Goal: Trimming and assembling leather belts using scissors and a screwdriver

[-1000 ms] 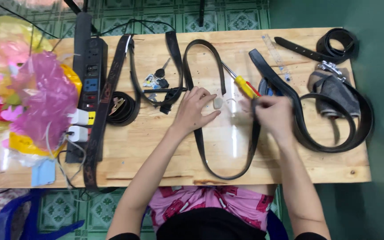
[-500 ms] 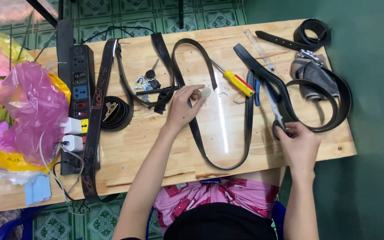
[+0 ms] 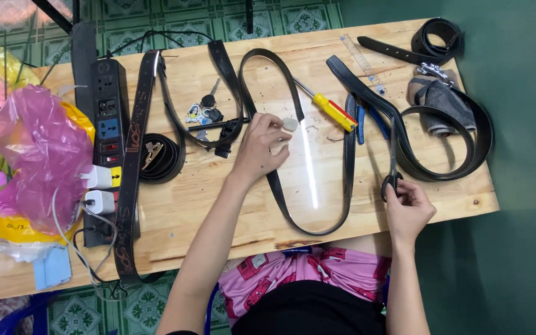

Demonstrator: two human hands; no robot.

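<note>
My left hand [image 3: 260, 147] lies on a long black belt [image 3: 348, 162] that loops in a U across the wooden table [image 3: 218, 205]. Its fingertips pinch a small white piece [image 3: 290, 124]. My right hand [image 3: 408, 206] sits at the table's near right edge, closed on the black handles of a pair of scissors [image 3: 393, 177] whose blades point away from me. The scissors lie across a second black belt [image 3: 466, 158] that curls around a grey cloth [image 3: 442, 102].
A yellow-handled screwdriver [image 3: 333, 111] and blue-handled pliers [image 3: 361, 121] lie between my hands. Further back are a clear ruler [image 3: 361, 59] and a rolled black belt [image 3: 435, 38]. On the left are keys [image 3: 203, 115], a coiled belt [image 3: 159, 158], a brown strap [image 3: 134, 155], a power strip [image 3: 107, 133] and a pink bag [image 3: 38, 155].
My right hand left the middle of the table, moved right and toward me, and closed on the scissors' handles. My left hand stayed on the belt with the white piece.
</note>
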